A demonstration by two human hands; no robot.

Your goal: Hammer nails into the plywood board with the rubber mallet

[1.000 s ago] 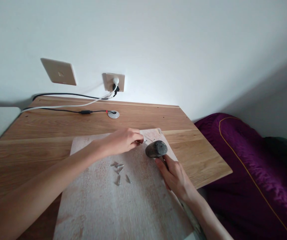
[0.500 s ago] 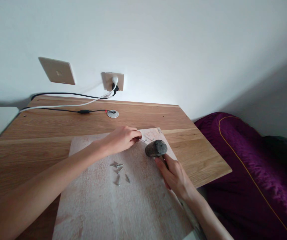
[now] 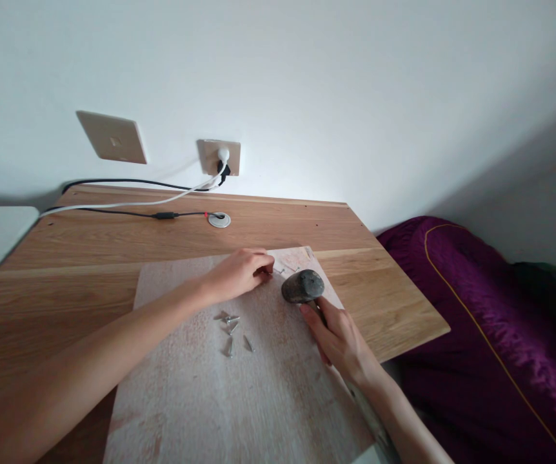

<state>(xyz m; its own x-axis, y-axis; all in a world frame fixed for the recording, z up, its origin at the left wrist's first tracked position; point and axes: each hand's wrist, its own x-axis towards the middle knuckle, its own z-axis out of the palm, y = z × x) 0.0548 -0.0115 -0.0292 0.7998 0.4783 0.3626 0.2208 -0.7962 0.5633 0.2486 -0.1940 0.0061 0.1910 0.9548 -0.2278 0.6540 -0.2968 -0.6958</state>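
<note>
My right hand (image 3: 343,338) is wrapped round the handle of a hammer (image 3: 302,286) with a thick, dark grey, worn head, held above the right part of a pale whitish board (image 3: 186,399). Near the board's far edge my left hand (image 3: 244,274) has its thumb and fingers pinched together; what lies between the fingertips is hidden. Just right of those fingertips, a thin silvery nail (image 3: 280,270) shows at the board, with another nail (image 3: 298,269) close by. Several loose nails (image 3: 231,327) lie on the board, nearer to me than my left hand.
The board lies on a wooden desk (image 3: 379,270) against a white wall. Cables (image 3: 128,205) run along the back from a wall socket (image 3: 210,154) and a round grommet (image 3: 219,220). Purple cloth (image 3: 445,361) covers something beyond the desk's right edge.
My left hand has shifted very slightly toward me, fingers still pinched. The hammer and my right hand are almost still.
</note>
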